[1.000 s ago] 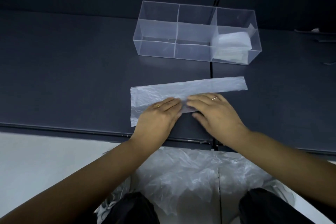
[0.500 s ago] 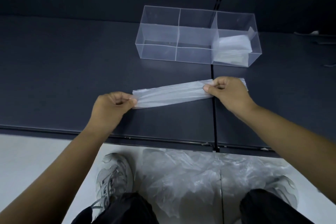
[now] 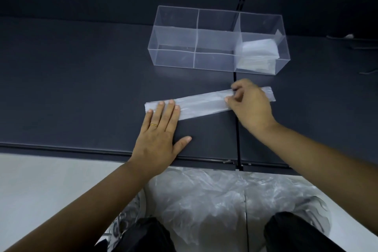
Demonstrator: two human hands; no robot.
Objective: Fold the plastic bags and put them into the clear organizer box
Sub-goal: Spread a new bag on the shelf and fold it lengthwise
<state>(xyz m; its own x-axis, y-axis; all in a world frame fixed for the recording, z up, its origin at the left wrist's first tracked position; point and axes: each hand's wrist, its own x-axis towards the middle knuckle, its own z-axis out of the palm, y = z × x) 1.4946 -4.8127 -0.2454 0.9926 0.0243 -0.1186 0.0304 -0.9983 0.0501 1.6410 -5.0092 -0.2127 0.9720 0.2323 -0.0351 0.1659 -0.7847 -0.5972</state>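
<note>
A plastic bag (image 3: 201,104), folded into a long narrow strip, lies flat on the dark desk (image 3: 81,88) not far from its front edge. It runs left to right, with its right end angled slightly toward the back. The left hand (image 3: 161,135) lies palm down, its straight fingers (image 3: 170,108) spread a little and pressing on the strip's left end, while the thumb rests on the bare desk. A ring (image 3: 153,125) shows on one finger. The right hand (image 3: 250,106) covers the strip near its right end with curled fingers (image 3: 230,99) pinching the plastic, and the tip of the strip sticks out past it. Behind the strip, toward the back edge, stands the clear organizer box (image 3: 173,32); its rightmost compartment holds folded bags (image 3: 258,47). On the floor below the front edge lies a crumpled heap of loose bags (image 3: 214,196).
</note>
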